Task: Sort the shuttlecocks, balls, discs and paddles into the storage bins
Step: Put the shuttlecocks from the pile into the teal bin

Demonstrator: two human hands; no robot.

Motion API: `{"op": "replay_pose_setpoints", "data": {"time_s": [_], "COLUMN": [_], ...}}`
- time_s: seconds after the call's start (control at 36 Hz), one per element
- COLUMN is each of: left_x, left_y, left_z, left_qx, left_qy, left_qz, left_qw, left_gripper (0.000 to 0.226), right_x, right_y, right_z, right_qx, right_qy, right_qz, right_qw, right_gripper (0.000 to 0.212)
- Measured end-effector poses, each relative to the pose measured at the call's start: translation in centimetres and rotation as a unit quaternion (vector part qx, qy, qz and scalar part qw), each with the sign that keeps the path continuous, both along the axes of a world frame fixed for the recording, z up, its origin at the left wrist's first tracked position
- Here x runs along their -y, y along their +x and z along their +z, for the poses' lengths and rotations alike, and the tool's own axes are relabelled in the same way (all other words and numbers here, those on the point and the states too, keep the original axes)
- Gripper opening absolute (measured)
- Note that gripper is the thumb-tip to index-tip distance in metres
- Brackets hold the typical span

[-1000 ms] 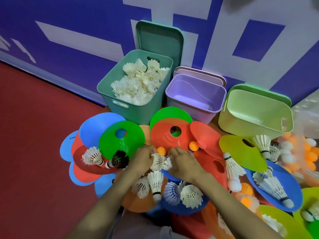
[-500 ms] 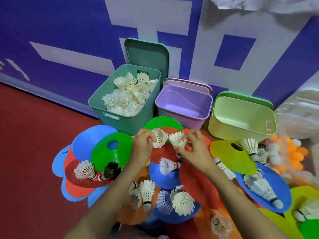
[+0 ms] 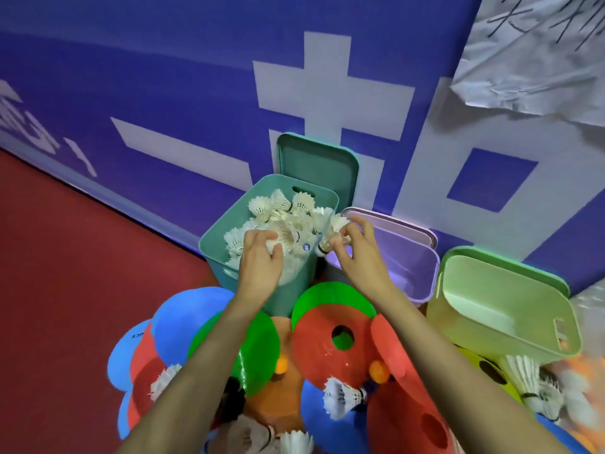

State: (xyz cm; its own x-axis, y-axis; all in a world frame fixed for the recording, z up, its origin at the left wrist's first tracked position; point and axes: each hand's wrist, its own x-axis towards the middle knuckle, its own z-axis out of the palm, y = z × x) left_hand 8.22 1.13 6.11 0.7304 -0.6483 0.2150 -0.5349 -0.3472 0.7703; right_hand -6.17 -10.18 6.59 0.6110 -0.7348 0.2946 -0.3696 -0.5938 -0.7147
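A teal bin [image 3: 218,253] heaped with several white shuttlecocks [image 3: 284,211] stands against the wall. My left hand [image 3: 260,260] is over the bin's near side, fingers curled round a white shuttlecock [image 3: 272,245]. My right hand [image 3: 357,250] hovers at the bin's right rim and pinches a shuttlecock [image 3: 332,232] with its black-banded cork pointing down-left. Below my arms, coloured discs such as a red disc [image 3: 324,348] and a green disc [image 3: 258,348] lie overlapped, with orange balls [image 3: 378,371] and a loose shuttlecock [image 3: 340,396] among them.
A purple bin [image 3: 415,267] and a light green bin [image 3: 504,309] stand to the right of the teal one, both showing bare insides. The teal lid [image 3: 317,168] leans on the blue wall. More shuttlecocks [image 3: 530,385] and balls lie at the right. Red floor spreads left.
Both hands lifted from the disc pile, each carrying a shuttlecock, and moved up and away to the teal bin. The view tilted upward toward the wall.
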Motion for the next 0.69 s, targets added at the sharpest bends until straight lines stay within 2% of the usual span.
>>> {"op": "replay_pose_setpoints", "data": {"time_s": [0.08, 0.19, 0.33, 0.39, 0.56, 0.69], "left_x": [0.6, 1.3, 1.9, 2.1, 2.2, 1.4], "left_y": [3.2, 6.6, 8.2, 8.6, 9.3, 10.0], "left_z": [0.2, -0.1, -1.1, -1.5, -1.5, -1.6], "left_qx": [-0.004, -0.033, -0.053, -0.045, -0.036, 0.006], "left_qy": [0.07, 0.164, 0.193, 0.204, 0.195, 0.237], "left_qz": [0.024, 0.009, -0.047, -0.056, -0.054, -0.006], "left_qw": [0.997, 0.986, 0.979, 0.976, 0.979, 0.972], "left_gripper": [0.026, 0.027, 0.025, 0.028, 0.023, 0.025], "right_x": [1.6, 3.4, 5.3, 5.3, 3.7, 2.4], "right_y": [3.6, 7.6, 10.5, 10.9, 10.4, 10.0], "right_z": [0.4, 0.3, -1.5, -2.0, -1.1, -1.3], "right_qx": [-0.023, -0.076, -0.221, -0.252, -0.246, -0.255], "right_qy": [-0.01, -0.027, -0.037, -0.038, -0.024, -0.018], "right_qz": [0.026, 0.04, 0.082, 0.086, 0.161, 0.231], "right_qw": [0.999, 0.996, 0.971, 0.963, 0.956, 0.939], "right_gripper": [0.021, 0.027, 0.026, 0.025, 0.03, 0.033]}}
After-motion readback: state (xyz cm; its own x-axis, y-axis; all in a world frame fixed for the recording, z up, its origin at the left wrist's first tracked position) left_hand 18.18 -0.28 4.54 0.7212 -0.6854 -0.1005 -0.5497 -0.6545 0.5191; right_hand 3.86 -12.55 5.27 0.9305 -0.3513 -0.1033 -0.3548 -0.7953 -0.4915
